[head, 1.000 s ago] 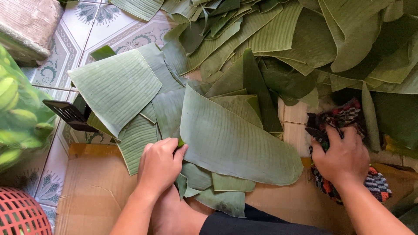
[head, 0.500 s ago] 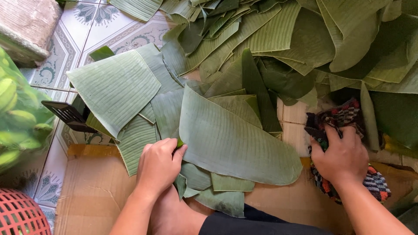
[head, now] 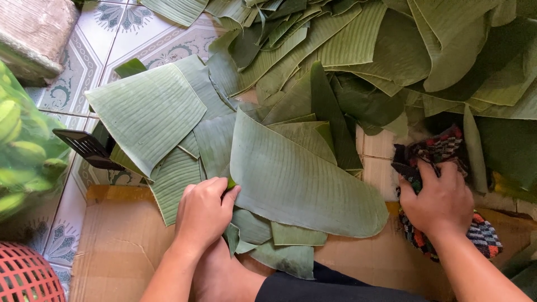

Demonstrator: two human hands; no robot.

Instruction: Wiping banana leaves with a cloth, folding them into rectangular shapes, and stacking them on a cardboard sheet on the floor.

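My left hand (head: 204,211) pinches the near corner of a large green banana leaf (head: 296,179) that lies on top of a small stack of leaves in front of me. My right hand (head: 442,201) grips a bunched, multicoloured woven cloth (head: 442,154) on the floor to the right of that leaf. A wide pile of more banana leaves (head: 391,56) spreads across the far side. Another flat leaf piece (head: 148,112) lies to the left of the stack.
Brown cardboard (head: 117,246) covers the floor under my arms. A black plastic slotted object (head: 86,146) sits at the left, a bag of green bananas (head: 22,151) beyond it, a red plastic basket (head: 25,277) at the lower left. Patterned floor tiles (head: 128,33) show at the top left.
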